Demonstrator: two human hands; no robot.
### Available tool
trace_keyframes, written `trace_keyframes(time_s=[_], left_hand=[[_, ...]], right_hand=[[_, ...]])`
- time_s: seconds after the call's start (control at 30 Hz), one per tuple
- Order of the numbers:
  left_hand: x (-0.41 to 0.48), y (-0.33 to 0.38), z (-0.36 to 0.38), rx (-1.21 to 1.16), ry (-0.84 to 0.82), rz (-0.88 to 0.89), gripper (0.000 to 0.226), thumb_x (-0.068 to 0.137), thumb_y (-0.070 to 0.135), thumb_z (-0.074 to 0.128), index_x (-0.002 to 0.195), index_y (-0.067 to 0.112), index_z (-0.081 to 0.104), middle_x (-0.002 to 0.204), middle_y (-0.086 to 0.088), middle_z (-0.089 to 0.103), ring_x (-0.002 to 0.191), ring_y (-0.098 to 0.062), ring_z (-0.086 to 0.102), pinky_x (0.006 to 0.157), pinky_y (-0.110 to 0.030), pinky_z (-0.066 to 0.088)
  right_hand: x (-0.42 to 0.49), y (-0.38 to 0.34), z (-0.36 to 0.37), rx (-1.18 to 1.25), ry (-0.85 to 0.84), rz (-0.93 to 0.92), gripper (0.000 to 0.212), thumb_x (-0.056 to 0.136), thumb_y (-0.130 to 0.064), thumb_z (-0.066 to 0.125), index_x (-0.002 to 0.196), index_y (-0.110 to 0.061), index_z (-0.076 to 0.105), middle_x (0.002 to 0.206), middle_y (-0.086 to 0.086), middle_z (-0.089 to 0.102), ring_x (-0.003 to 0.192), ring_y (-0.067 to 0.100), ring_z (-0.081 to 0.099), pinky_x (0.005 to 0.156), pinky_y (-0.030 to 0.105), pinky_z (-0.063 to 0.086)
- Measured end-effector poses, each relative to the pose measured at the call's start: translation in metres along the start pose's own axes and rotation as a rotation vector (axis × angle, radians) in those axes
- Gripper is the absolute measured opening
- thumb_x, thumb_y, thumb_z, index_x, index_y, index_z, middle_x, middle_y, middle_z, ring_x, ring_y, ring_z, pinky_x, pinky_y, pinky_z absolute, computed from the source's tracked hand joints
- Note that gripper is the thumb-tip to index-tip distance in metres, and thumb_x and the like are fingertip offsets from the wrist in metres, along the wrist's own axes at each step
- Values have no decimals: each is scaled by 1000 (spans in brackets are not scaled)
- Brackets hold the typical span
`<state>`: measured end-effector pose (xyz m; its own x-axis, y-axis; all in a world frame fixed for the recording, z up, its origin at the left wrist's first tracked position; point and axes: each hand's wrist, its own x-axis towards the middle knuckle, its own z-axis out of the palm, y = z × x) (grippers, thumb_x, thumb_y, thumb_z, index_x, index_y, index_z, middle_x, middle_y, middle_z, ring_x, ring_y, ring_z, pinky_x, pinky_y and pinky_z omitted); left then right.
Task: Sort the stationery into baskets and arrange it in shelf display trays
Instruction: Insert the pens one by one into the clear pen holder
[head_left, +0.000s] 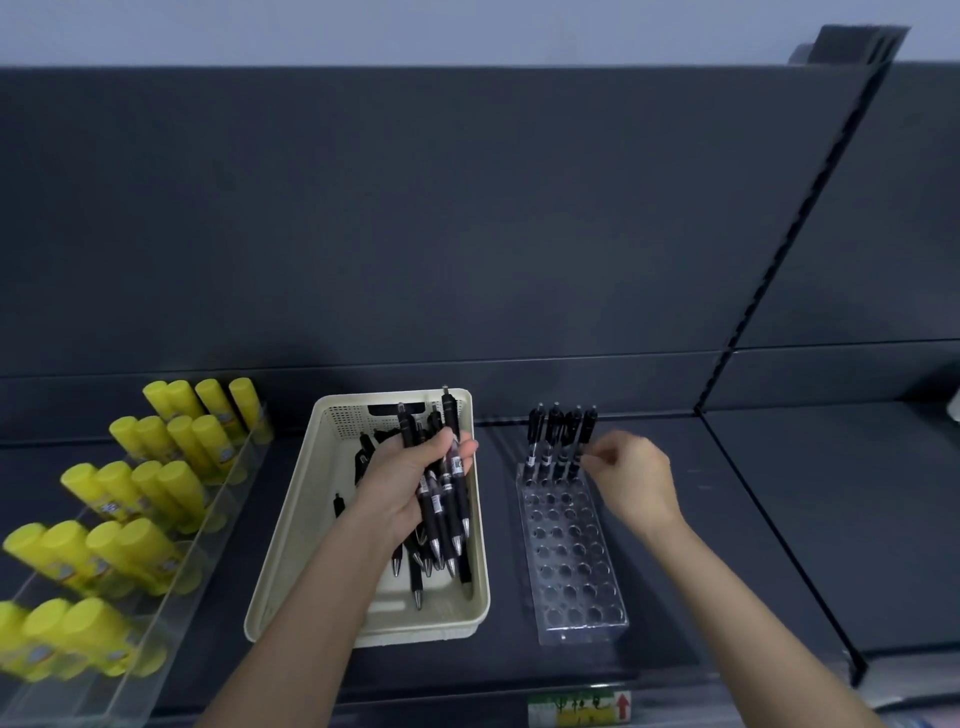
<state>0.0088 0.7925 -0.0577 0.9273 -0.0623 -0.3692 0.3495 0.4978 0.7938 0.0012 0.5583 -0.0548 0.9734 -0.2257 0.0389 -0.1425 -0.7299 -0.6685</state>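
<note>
Glue sticks (140, 499): at the far left we see yellow sticks standing in rows in a clear stepped tray (171, 618). This part looks finished.
Basket (291, 525): the cream basket sits on the dark shelf (779, 519) between the glue tray and the pen tray. A few loose black pens (363, 457) lie in its far end.
Left hand (410, 483): our fingers are wrapped round a bundle of black pens (447, 499), held over the basket with the tips pointing towards us.
Pen tray (571, 561): the clear tray of round holes stands just right of the basket. Four pens (563, 436) stand upright in its back row, and every nearer hole is bare.
Right hand (634, 478): our fingers are curled, with the fingertips (592, 457) drawn close beside the rightmost standing pen. We cannot tell whether they pinch it or are clear of it.
Step in hand: we judge that we are filling the tray one pen at a time and are only at the start.
Doing it well: we draw one pen from the bundle without loosening the rest, turn it tip down, and line it up over a hole before lowering it. We fill from back to front so that the standing pens never block our reach.
</note>
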Motion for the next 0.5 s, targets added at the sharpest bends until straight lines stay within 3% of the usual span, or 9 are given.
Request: trace_keyframes(time_s=[0.07, 0.23, 0.37, 0.5], left_hand=[[-4, 2, 3, 66, -48, 61, 13, 87, 6, 65, 95, -3, 69, 99, -15, 74, 94, -24, 71, 70, -27, 57], [-17, 10, 19, 306, -166, 158, 16, 92, 8, 61, 106, 2, 64, 98, -11, 74, 93, -24, 72, 72, -26, 57], [-24, 9, 30, 455, -270, 200, 13, 92, 2, 57, 102, 6, 65, 91, -9, 75, 91, -26, 72, 79, -35, 59], [-24, 7, 31, 496, -290, 225, 15, 91, 3, 59, 105, 4, 63, 94, -15, 73, 91, -32, 70, 83, -42, 57]], right_hand=[[-14, -6, -1, 140, 61, -3, 17, 89, -10, 57, 77, -18, 66, 75, -12, 65, 73, 9, 62, 53, 7, 38], [-32, -45, 0, 397, -79, -108, 20, 87, -15, 61, 70, -22, 69, 59, -15, 64, 51, -3, 52, 51, 13, 42], [-34, -68, 0, 586, -157, -124, 13, 88, -13, 63, 77, -11, 71, 66, 1, 69, 54, 2, 54, 52, 15, 43], [-36, -75, 0, 749, -173, -90, 18, 86, -7, 66, 75, 7, 61, 59, 12, 62, 46, 6, 57, 46, 12, 41]])
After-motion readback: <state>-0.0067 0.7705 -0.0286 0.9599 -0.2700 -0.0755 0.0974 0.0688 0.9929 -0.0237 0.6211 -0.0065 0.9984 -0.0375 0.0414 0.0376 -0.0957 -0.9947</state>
